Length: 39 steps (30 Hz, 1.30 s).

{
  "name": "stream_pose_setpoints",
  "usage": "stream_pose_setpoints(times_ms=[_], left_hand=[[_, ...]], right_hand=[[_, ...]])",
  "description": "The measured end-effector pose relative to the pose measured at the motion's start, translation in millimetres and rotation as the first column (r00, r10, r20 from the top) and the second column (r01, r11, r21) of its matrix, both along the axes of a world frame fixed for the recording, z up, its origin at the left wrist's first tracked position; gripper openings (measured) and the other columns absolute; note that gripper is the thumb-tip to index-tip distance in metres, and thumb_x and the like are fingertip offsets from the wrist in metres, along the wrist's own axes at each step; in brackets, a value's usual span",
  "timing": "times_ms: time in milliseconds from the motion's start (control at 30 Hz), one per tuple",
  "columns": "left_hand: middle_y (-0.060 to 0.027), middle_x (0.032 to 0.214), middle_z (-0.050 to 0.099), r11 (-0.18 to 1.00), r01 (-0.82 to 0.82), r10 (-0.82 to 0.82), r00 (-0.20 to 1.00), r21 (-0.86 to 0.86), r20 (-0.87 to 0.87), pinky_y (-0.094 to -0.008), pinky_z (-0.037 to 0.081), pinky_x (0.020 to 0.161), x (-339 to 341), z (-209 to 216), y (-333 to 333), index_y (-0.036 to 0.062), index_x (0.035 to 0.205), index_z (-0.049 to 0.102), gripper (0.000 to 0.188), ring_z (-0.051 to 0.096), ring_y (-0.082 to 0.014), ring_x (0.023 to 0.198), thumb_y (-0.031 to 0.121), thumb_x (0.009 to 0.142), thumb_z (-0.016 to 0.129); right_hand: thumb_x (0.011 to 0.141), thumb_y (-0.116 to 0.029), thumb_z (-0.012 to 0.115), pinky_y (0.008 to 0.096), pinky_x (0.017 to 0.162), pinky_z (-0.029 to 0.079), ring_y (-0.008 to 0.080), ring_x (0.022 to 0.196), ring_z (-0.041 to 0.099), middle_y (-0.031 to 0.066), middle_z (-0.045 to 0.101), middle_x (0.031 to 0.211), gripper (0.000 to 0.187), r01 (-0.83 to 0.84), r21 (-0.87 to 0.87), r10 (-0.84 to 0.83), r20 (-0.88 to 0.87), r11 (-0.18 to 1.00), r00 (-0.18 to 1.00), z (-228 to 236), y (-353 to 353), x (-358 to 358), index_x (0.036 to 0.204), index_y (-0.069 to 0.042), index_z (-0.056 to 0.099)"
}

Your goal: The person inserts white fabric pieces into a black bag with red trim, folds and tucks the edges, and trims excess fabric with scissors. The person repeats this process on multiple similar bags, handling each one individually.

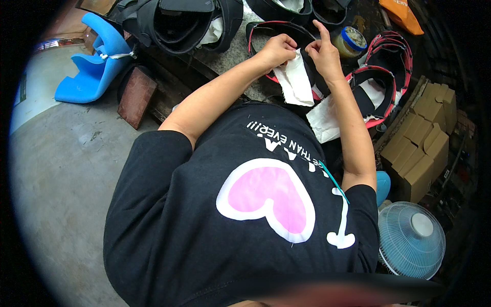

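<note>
My left hand (279, 52) is closed, its fingertips pinching the top of a strip of white cloth (297, 84) that hangs toward me. Behind and under it lies a curved black piece with red edging (253, 35), its kind unclear. Close by on the right, my right hand (326, 57) points its index finger up and away, with the other fingers partly bent. Nothing shows clearly in that hand. A jar with a blue rim (353, 41) and pale contents stands just beyond it. Another white cloth (325, 121) lies partly behind my right forearm.
More red-edged black pieces (394, 51) rest to the right, and a large black bag-like item (179, 25) sits far left. An orange bag (401, 16) lies at the far right. Cardboard boxes (417, 143), a fan (413, 238) and a blue foam-like piece (94, 64) stand around me.
</note>
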State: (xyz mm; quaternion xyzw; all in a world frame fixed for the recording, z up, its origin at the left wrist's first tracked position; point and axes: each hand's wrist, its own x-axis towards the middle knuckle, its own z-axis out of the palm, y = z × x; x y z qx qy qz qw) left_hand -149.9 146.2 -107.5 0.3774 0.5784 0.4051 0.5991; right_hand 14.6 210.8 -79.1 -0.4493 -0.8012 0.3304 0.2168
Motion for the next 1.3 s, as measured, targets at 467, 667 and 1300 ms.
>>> stream_pose_setpoints(times_ms=[467,667,1300], left_hand=[[-0.0096,0.096,0.066,0.998,-0.067,0.067,0.989,-0.001,0.133,-0.0247,0.047,0.063,1,11,-5,-0.0024,0.124,0.049,0.048,0.061,-0.0139,0.078,0.002,0.08,0.067],[-0.0125,0.094,0.063,0.977,-0.15,0.19,0.937,-0.152,0.293,-0.0262,0.052,0.07,-5,2,-1,-0.005,0.128,0.045,0.054,0.064,-0.0167,0.082,-0.003,0.078,0.065],[-0.0116,0.091,0.072,0.967,0.125,-0.071,0.969,0.224,-0.235,-0.0319,0.054,0.074,-1,10,-10,-0.0006,0.104,0.064,0.033,0.069,-0.0191,0.082,0.018,0.077,0.067]], right_hand=[[0.077,-0.001,0.069,0.037,0.073,0.053,0.0251,0.075,0.068,0.0083,0.069,0.082,0.09,-0.018,-0.129,0.013,-0.037,0.991,0.999,2,-7,0,0.15,-0.031,0.027],[0.076,-0.003,0.072,0.0378,0.069,0.053,0.026,0.071,0.066,0.0067,0.067,0.084,0.09,-0.068,-0.001,0.068,-0.072,0.998,0.995,3,-13,1,0.149,-0.032,0.029],[0.079,0.0,0.065,0.0352,0.065,0.055,0.0269,0.069,0.067,0.0084,0.066,0.082,0.077,-0.002,0.146,0.032,-0.203,0.989,0.979,10,-5,5,0.145,-0.024,0.034]])
